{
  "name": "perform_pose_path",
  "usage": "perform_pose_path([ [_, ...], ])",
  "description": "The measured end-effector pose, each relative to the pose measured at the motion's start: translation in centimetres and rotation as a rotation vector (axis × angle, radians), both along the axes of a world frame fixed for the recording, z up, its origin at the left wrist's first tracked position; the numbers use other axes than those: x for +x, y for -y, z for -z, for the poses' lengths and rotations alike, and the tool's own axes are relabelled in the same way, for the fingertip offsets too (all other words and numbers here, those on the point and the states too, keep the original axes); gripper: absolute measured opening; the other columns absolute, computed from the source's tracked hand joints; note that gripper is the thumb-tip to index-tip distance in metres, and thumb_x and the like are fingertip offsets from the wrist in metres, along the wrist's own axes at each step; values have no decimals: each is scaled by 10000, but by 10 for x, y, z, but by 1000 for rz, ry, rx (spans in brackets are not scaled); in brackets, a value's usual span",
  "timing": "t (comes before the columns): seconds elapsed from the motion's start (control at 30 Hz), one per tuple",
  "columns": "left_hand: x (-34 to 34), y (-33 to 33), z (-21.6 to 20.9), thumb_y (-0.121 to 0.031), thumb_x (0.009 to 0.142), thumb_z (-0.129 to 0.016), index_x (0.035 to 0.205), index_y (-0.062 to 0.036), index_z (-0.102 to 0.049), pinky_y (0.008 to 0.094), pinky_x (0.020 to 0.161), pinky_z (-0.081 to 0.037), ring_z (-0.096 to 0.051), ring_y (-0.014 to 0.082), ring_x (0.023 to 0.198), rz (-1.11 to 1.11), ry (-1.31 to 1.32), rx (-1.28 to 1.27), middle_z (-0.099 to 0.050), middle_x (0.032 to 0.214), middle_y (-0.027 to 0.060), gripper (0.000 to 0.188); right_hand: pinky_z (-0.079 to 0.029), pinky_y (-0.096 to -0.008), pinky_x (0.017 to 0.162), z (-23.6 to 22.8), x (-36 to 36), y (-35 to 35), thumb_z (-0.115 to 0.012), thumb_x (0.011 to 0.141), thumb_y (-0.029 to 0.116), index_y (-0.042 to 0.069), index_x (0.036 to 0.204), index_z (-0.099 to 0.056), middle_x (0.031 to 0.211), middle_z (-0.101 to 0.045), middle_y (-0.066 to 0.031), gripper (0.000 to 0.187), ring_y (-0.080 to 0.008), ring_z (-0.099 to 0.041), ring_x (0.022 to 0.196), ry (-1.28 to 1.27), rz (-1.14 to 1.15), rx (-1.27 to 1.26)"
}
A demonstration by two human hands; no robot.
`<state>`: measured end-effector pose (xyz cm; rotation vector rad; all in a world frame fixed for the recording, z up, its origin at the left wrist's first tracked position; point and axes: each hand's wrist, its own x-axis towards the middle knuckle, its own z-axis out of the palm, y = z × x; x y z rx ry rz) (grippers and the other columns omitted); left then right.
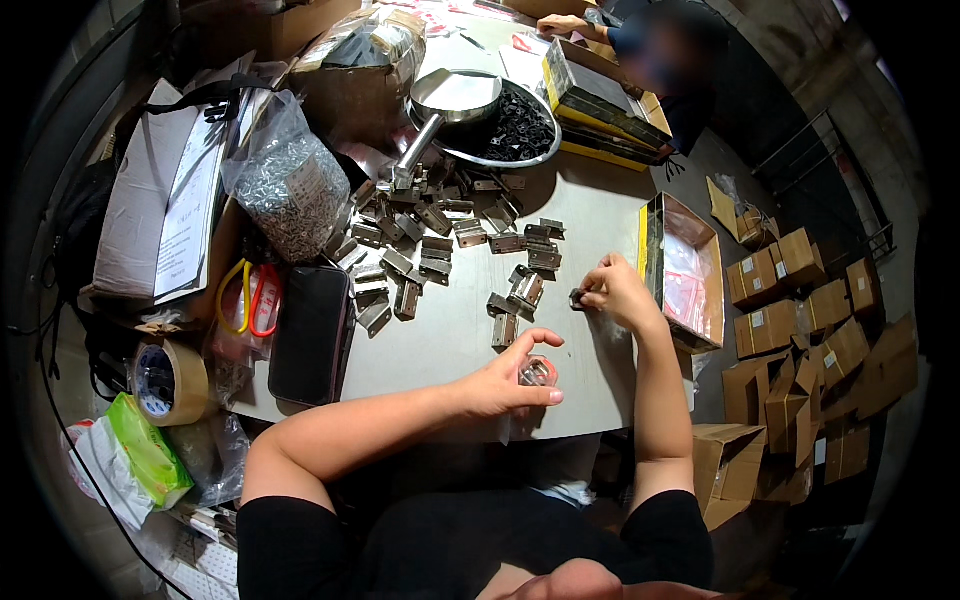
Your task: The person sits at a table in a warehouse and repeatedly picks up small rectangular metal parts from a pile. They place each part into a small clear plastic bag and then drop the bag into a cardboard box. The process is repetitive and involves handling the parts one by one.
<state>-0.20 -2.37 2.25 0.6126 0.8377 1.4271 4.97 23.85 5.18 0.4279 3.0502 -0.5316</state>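
My left hand (492,386) curls round a small clear plastic bag (538,371) with a reddish edge, at the table's near edge. Something metallic shows inside the bag, too small to make out. Its thumb and forefinger arch apart on either side of the bag's mouth. To the right, my right hand (622,290) pinches a small dark piece (578,299) close above the tabletop. Between and beyond the hands lie several metal hinges (526,290), part of a loose scatter. A larger heap of hinges (435,215) spreads further back and left.
A metal pan (456,97) rests on a basin of black parts (520,125). An open box (690,270) of red-printed bags stands at right. A bag of screws (290,185), scissors (235,297), phone (308,335) and tape roll (170,382) crowd the left. A person (665,60) works opposite.
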Motion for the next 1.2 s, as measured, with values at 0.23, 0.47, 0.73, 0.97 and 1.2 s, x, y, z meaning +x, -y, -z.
perform_pose_path([
  [0.23, 6, -6, 27, -168, 765, -797, 1208, -74, -394, 243, 656, -451, -533, 85, 777, -146, -166, 39, -554, 886, 23, 607, -522, -293, 679, -46, 38, 73, -686, 782, -61, -12, 992, -637, 859, -663, -79, 222, -161, -665, 804, -62, -239, -680],
  [0.47, 11, -12, 30, -351, 822, -761, 1226, -72, -391, 259, 733, -463, -546, 109, 842, -124, -296, 154, -565, 945, 34, 615, -516, -357, 650, -61, 42, 108, -701, 748, 20, 50, 903, -667, 815, -639, -125, 162, -320, -640, 734, -130, -555, -355],
  [0.73, 2, -2, 7, -374, 869, -703, 1331, -115, -344, 240, 639, -431, -513, 86, 788, 216, -157, -55, -532, 948, 2, 640, -524, -335, 774, -13, -5, 66, -544, 726, -124, 61, 1087, -629, 1090, -580, -130, 415, -284, -639, 908, -232, -346, -10],
  [0.97, 4, 1, 6, -366, 869, -702, 1315, -122, -365, 235, 624, -427, -502, 72, 749, 196, -153, -45, -525, 936, -13, 609, -511, -334, 757, 3, -11, 46, -660, 788, -17, 75, 1095, -638, 1053, -572, -104, 322, -270, -624, 874, -147, -331, -114],
  [1.2, 3, 0, 3, -337, 866, -714, 1293, -132, -388, 231, 594, -419, -494, 65, 719, 113, -89, -99, -509, 904, -25, 575, -478, -257, 603, 3, 37, 28, -643, 846, 54, 25, 1125, -619, 808, -588, -71, 282, -129, -591, 661, -130, 177, -723],
])
